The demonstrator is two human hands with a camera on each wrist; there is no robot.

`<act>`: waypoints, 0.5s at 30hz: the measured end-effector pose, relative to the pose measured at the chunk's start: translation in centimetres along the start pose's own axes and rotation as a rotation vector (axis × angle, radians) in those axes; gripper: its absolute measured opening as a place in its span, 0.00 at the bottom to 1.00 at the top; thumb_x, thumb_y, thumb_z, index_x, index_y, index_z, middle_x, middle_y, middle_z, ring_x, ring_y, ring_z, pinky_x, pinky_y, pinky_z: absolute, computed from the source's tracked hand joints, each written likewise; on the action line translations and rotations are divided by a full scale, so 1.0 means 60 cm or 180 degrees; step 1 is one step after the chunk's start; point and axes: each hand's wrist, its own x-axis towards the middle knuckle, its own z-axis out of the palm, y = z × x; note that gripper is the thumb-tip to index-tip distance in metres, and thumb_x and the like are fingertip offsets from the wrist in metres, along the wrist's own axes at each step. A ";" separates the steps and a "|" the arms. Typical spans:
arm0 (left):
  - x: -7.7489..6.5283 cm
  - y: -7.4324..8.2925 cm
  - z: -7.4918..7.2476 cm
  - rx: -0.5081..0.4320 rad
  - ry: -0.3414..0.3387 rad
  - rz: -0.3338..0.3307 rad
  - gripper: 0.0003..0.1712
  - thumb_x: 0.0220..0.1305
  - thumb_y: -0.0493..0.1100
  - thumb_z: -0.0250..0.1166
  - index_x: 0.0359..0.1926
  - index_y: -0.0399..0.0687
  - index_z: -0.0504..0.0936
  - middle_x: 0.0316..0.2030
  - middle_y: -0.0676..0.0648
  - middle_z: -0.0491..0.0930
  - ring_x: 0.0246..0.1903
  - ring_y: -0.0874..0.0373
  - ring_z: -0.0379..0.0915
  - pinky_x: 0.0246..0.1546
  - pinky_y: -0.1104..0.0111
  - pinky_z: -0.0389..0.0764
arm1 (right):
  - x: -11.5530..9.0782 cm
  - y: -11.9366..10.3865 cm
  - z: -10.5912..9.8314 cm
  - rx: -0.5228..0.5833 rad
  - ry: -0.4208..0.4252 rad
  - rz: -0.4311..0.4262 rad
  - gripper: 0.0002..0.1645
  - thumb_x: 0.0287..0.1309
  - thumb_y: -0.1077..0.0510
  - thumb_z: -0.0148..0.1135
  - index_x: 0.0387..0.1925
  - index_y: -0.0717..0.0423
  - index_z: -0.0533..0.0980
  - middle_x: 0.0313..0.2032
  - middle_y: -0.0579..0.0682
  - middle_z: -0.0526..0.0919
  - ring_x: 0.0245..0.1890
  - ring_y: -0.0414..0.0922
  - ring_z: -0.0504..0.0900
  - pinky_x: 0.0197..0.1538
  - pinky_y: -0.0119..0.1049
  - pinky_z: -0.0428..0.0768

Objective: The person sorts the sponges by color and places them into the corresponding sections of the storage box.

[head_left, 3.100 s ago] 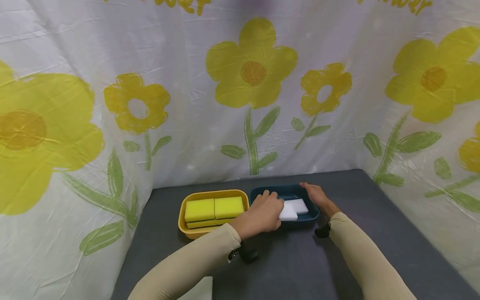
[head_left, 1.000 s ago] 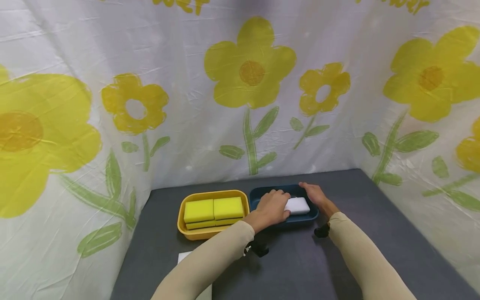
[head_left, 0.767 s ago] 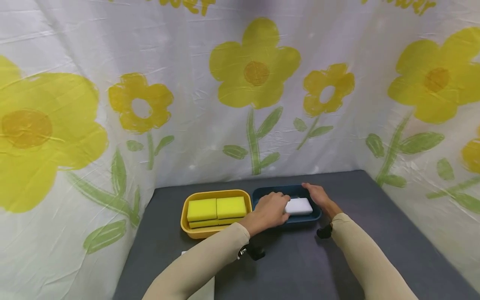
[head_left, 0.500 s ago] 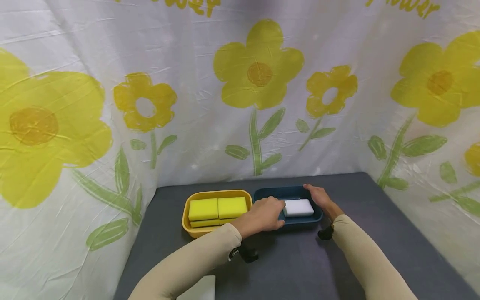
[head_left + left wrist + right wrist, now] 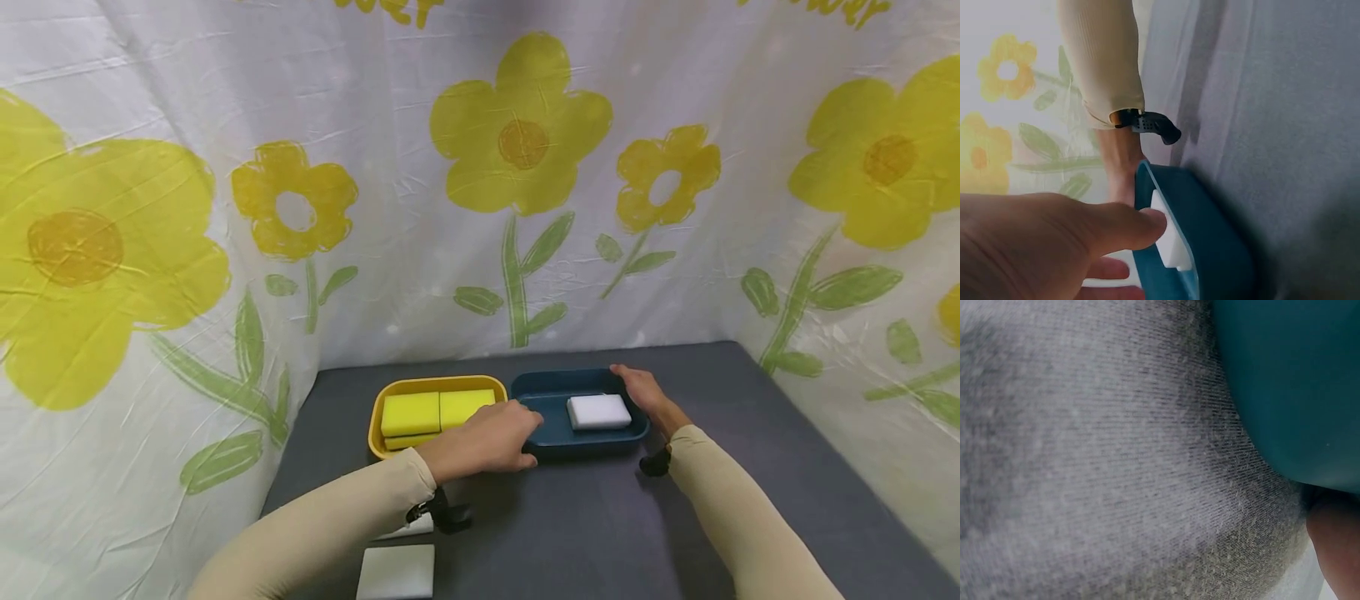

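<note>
A white sponge-like block (image 5: pixel 599 412) lies flat near the right end of the dark blue tray (image 5: pixel 542 410). Beside that tray, to its left, is a yellow tray (image 5: pixel 375 417) with several yellow sponges (image 5: pixel 411 413), partly covered by my left hand (image 5: pixel 491 437). This hand hovers at the gap between both trays, fingers loosely stretched and holding nothing. The left wrist view shows its thumb (image 5: pixel 1129 226) overlapping the white block. My right hand (image 5: pixel 647 396) rests along the blue tray's right end, and one finger (image 5: pixel 1335 544) is right at its outer wall.
White flat pieces (image 5: pixel 397 572) lie on the dark grey table (image 5: pixel 570 533) at the front left, partly under the left sleeve (image 5: pixel 322 517). A flower-printed curtain (image 5: pixel 390 283) stands behind and on both sides of the table.
Two offset white blocks in the blue tray became one neat stack under my left hand. That hand then let go and moved left toward the yellow tray. My right hand stayed at the tray.
</note>
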 end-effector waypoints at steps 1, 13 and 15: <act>-0.005 -0.002 -0.003 -0.0001 -0.0035 0.0009 0.31 0.67 0.55 0.80 0.65 0.47 0.87 0.53 0.50 0.90 0.47 0.59 0.85 0.45 0.67 0.88 | 0.000 0.000 0.000 0.0014 0.0003 0.0003 0.47 0.86 0.35 0.43 0.84 0.68 0.58 0.86 0.71 0.47 0.86 0.69 0.45 0.86 0.66 0.47; -0.077 -0.052 -0.020 -0.0219 -0.0523 -0.0123 0.26 0.55 0.52 0.88 0.51 0.47 0.90 0.31 0.53 0.79 0.31 0.59 0.73 0.35 0.68 0.80 | 0.003 0.007 0.001 -0.0044 -0.0008 0.0057 0.47 0.86 0.35 0.41 0.84 0.68 0.58 0.86 0.71 0.48 0.86 0.70 0.46 0.85 0.67 0.48; -0.091 -0.058 -0.023 -0.0279 -0.0607 -0.0159 0.26 0.56 0.52 0.88 0.51 0.47 0.90 0.33 0.52 0.82 0.31 0.60 0.75 0.38 0.67 0.82 | 0.002 0.007 0.001 -0.0068 -0.0009 0.0042 0.46 0.86 0.36 0.40 0.84 0.68 0.58 0.85 0.71 0.48 0.86 0.70 0.47 0.85 0.67 0.48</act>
